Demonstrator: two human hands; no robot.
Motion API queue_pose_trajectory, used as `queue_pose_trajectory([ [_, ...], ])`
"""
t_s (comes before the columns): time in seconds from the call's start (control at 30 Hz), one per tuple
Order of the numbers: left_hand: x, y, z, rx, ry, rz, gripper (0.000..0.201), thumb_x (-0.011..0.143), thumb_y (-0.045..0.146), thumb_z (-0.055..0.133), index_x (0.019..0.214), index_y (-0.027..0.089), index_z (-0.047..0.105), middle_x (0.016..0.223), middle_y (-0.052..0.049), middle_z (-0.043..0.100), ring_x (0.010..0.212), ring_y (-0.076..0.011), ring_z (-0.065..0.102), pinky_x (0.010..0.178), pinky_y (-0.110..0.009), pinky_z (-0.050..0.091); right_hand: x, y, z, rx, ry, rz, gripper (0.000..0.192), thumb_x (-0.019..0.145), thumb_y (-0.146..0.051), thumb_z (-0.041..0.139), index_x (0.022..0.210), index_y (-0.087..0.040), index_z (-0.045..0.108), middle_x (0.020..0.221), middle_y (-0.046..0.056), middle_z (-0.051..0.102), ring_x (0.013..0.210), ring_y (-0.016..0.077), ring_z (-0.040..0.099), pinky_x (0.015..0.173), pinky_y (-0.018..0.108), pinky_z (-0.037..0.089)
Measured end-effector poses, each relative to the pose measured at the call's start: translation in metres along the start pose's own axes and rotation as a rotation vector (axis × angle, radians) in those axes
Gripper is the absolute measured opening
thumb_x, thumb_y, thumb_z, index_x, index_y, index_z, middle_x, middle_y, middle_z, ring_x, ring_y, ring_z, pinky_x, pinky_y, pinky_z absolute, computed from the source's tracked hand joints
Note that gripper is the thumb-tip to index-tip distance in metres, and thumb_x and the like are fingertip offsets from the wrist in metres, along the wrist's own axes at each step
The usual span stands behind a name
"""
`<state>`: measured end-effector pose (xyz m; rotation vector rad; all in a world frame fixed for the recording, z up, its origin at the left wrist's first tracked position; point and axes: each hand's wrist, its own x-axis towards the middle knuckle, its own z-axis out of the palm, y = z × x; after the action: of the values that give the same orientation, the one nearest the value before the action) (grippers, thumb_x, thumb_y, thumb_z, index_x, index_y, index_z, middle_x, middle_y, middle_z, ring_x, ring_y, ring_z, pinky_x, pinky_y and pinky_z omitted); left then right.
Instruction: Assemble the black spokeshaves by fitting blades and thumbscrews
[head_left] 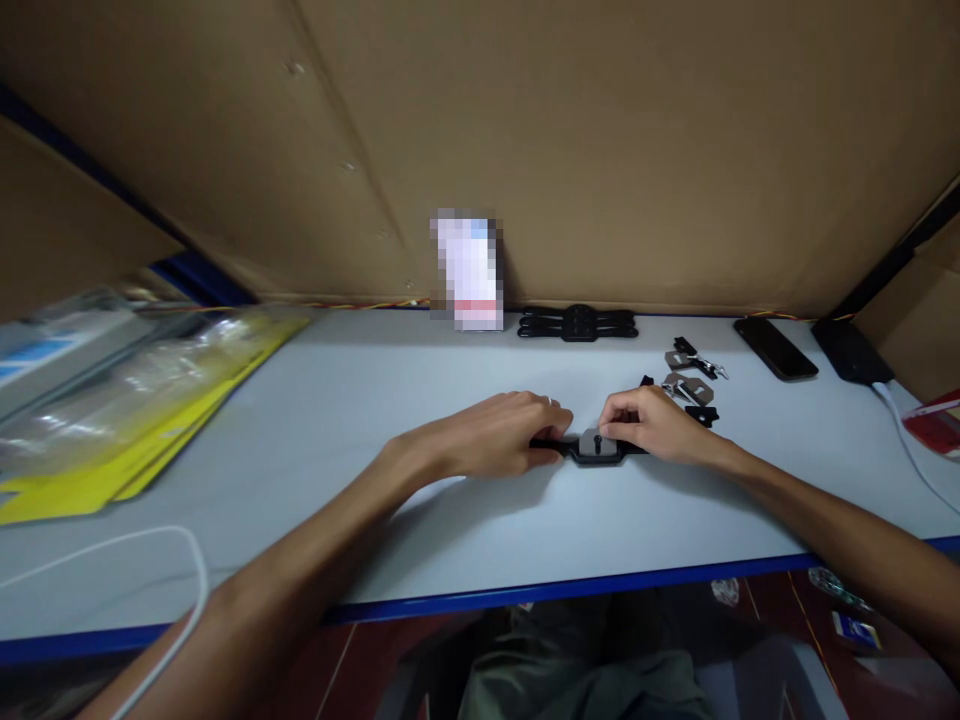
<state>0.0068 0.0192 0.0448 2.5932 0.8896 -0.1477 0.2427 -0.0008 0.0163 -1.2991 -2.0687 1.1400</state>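
A flat black bracket with a grey metal plate (pixel 596 446) on its middle lies on the pale grey table (pixel 360 400). My left hand (pixel 501 432) grips the bracket's left end, fingers curled down on it. On the right end rests my right hand (pixel 660 424), with its fingertips pinching at the edge of the plate. Just behind the right hand lie several small metal plates and black clips (pixel 694 380).
Another black bracket (pixel 577 323) lies by the cardboard back wall (pixel 600 150). A dark phone (pixel 775 348) and a black box with a white cable (pixel 851 352) sit far right. Yellow-backed plastic packets (pixel 112 410) are stacked at left. A white cable (pixel 180 560) crosses the near left edge.
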Motion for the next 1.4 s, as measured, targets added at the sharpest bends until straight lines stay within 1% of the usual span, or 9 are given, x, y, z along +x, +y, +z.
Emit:
queue_pose_trajectory([
  [0.67, 0.001, 0.001, 0.0, 0.032, 0.017, -0.059, 0.013, 0.085, 0.028, 0.059, 0.078, 0.021, 0.05, 0.075, 0.0, 0.057, 0.062, -0.0147, 0.042, 0.061, -0.03, 0.026, 0.001, 0.0, -0.001, -0.041, 0.015, -0.011, 0.011, 0.087, -0.018, 0.063, 0.077, -0.017, 0.069, 0.069, 0.0, 0.066, 0.064, 0.0118, 0.054, 0.064, 0.027, 0.042],
  [0.77, 0.001, -0.002, -0.002, 0.043, 0.027, -0.058, 0.017, 0.086, 0.033, 0.06, 0.078, 0.021, 0.05, 0.08, -0.001, 0.059, 0.066, -0.0158, 0.045, 0.061, -0.03, 0.027, 0.0, -0.001, -0.017, -0.085, 0.143, -0.052, 0.015, 0.088, -0.028, 0.062, 0.082, -0.017, 0.071, 0.072, 0.001, 0.067, 0.066, 0.0132, 0.056, 0.065, 0.027, 0.043],
  [0.9, 0.001, -0.011, -0.004, -0.038, 0.033, -0.024, 0.028, 0.092, 0.044, 0.055, 0.077, 0.02, 0.051, 0.076, -0.001, 0.057, 0.063, -0.0145, 0.044, 0.06, -0.029, 0.027, -0.002, 0.003, -0.059, -0.147, 0.41, -0.046, 0.022, 0.089, -0.035, 0.059, 0.079, -0.018, 0.068, 0.067, 0.001, 0.063, 0.061, 0.0142, 0.054, 0.06, 0.028, 0.04],
  [1.0, 0.005, -0.021, -0.002, -0.092, 0.064, -0.013, 0.038, 0.099, 0.048, 0.044, 0.072, 0.021, 0.047, 0.066, 0.001, 0.05, 0.058, -0.0129, 0.039, 0.059, -0.029, 0.025, -0.006, 0.01, -0.091, -0.498, 0.582, 0.003, 0.03, 0.09, -0.034, 0.059, 0.064, -0.019, 0.06, 0.06, 0.001, 0.057, 0.057, 0.0138, 0.047, 0.06, 0.03, 0.033],
  [1.1, 0.013, -0.031, 0.005, -0.09, 0.131, -0.04, 0.04, 0.101, 0.045, 0.038, 0.069, 0.021, 0.041, 0.062, 0.002, 0.044, 0.056, -0.013, 0.035, 0.059, -0.029, 0.025, -0.009, 0.018, -0.109, -0.762, 0.496, 0.111, 0.037, 0.091, -0.034, 0.06, 0.057, -0.02, 0.056, 0.056, 0.0, 0.053, 0.055, 0.0138, 0.042, 0.059, 0.031, 0.027],
  [1.2, 0.02, -0.038, 0.012, -0.075, 0.214, -0.081, 0.037, 0.1, 0.04, 0.037, 0.068, 0.021, 0.04, 0.061, 0.002, 0.043, 0.057, -0.014, 0.035, 0.061, -0.03, 0.024, -0.008, 0.026, -0.107, -0.789, 0.363, 0.104, 0.029, 0.091, -0.03, 0.061, 0.065, -0.019, 0.064, 0.06, 0.001, 0.058, 0.057, 0.0145, 0.046, 0.059, 0.03, 0.029],
  [1.27, 0.024, -0.04, 0.015, -0.051, 0.247, -0.108, 0.035, 0.099, 0.037, 0.038, 0.068, 0.022, 0.039, 0.06, 0.002, 0.043, 0.057, -0.0148, 0.035, 0.06, -0.03, 0.024, -0.006, 0.03, -0.099, -0.762, 0.282, 0.034, 0.014, 0.089, -0.021, 0.06, 0.081, -0.019, 0.072, 0.073, 0.002, 0.065, 0.065, 0.0159, 0.053, 0.063, 0.029, 0.033],
  [1.3, 0.025, -0.04, 0.016, -0.04, 0.255, -0.118, 0.034, 0.099, 0.036, 0.038, 0.068, 0.022, 0.039, 0.059, 0.001, 0.043, 0.057, -0.0152, 0.035, 0.06, -0.03, 0.023, -0.005, 0.031, -0.093, -0.753, 0.241, -0.008, 0.016, 0.088, -0.017, 0.06, 0.092, -0.02, 0.075, 0.081, 0.004, 0.068, 0.071, 0.017, 0.057, 0.065, 0.029, 0.035],
  [1.4, 0.025, -0.039, 0.016, -0.024, 0.262, -0.123, 0.033, 0.098, 0.033, 0.038, 0.068, 0.022, 0.041, 0.059, 0.001, 0.045, 0.056, -0.0159, 0.036, 0.059, -0.031, 0.024, -0.005, 0.028, -0.078, -0.763, 0.109, -0.087, 0.043, 0.087, -0.009, 0.055, 0.122, -0.026, 0.073, 0.105, 0.007, 0.067, 0.086, 0.02, 0.06, 0.073, 0.03, 0.04],
])
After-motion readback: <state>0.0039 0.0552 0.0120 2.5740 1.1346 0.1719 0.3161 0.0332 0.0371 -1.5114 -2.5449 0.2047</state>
